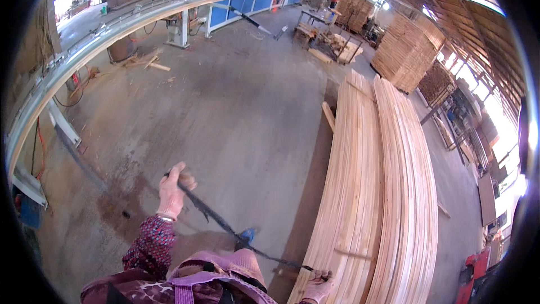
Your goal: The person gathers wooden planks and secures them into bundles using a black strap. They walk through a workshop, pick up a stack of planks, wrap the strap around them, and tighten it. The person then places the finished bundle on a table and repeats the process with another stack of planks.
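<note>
A long black strap (220,222) stretches slantwise in front of my body, thin and frayed in places. My left hand (175,188), in a pale pink glove, is closed around its upper end, out over the floor. Lower and to the right, my right hand (319,287) grips the other end with its fingers curled. That hand is beside the near end of a long stack of light wooden boards (353,180). A second stack of boards (406,191) runs alongside it on the right.
A long machine rail (67,67) curves along the left, with blue and white machine cabinets (247,7) at the back. Tall wood piles (406,50) stand beyond the boards. Scrap wood (159,66) lies on the floor (225,112). A red metal thing (472,276) is at the lower right.
</note>
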